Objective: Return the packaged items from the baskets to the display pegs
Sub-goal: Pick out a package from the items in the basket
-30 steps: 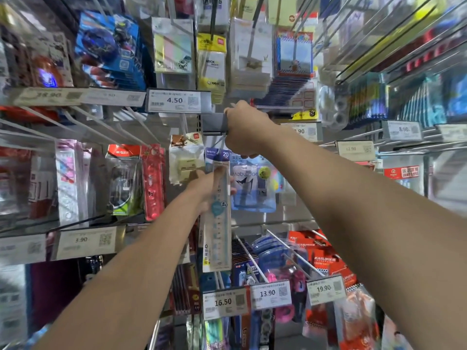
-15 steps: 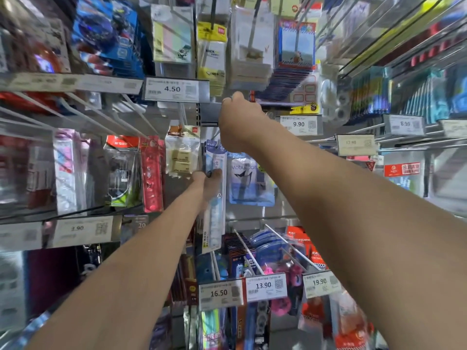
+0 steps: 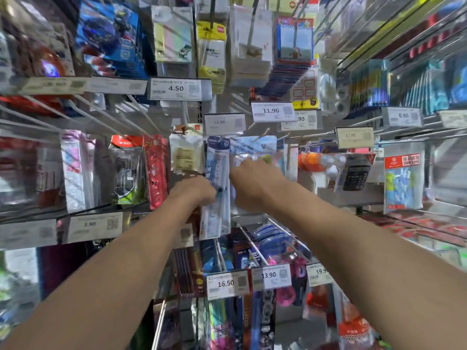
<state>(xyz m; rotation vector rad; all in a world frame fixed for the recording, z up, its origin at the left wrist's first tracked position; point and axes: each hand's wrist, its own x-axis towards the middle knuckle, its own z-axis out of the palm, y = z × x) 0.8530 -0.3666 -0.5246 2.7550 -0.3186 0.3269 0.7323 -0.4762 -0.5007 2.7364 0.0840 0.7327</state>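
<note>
Long blue-and-white pack (image 3: 217, 173) was upright mid-rack, with the 12.90 price tag (image 3: 224, 122) at its 12 o'clock. My left hand (image 3: 195, 193) gripped its edge from 9 o'clock. My right hand (image 3: 255, 188) was just beside it at 3 o'clock (fingers hidden, couldn't tell its grip).

Long blue pack (image 3: 217, 173) fills the gap between left hand (image 3: 195, 194) and right hand (image 3: 255, 188); price tag (image 3: 223, 123) overhangs above; bare pegs (image 3: 96, 117) up-left leave room.
</note>
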